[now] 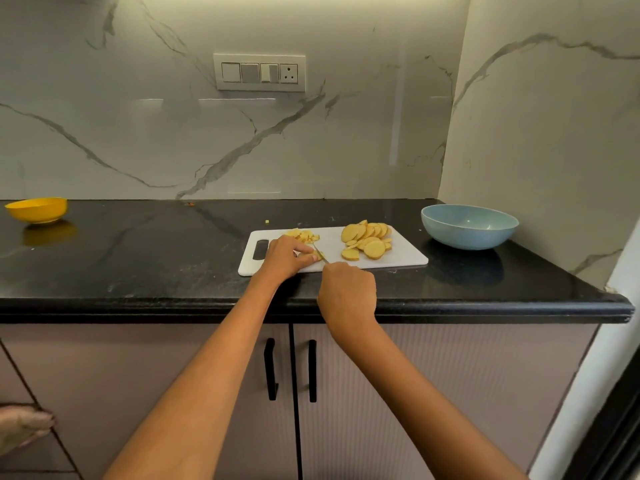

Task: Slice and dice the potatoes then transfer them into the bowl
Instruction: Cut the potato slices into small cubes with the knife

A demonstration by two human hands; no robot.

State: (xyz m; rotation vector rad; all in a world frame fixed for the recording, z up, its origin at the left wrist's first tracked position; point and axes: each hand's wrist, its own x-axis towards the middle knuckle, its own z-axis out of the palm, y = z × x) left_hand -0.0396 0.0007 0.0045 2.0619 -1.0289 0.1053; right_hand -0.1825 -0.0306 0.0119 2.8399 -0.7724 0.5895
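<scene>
Knife is gripped in the right hand, blade angled up-left right against the left hand, whose fingers are curled down on a mostly hidden potato piece, uncut slices waiting just right.

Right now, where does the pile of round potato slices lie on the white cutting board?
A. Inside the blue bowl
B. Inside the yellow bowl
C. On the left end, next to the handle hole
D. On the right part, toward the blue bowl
D: the round potato slices lie on the right part of the cutting board, the side nearest the blue bowl, which looks empty.
</scene>
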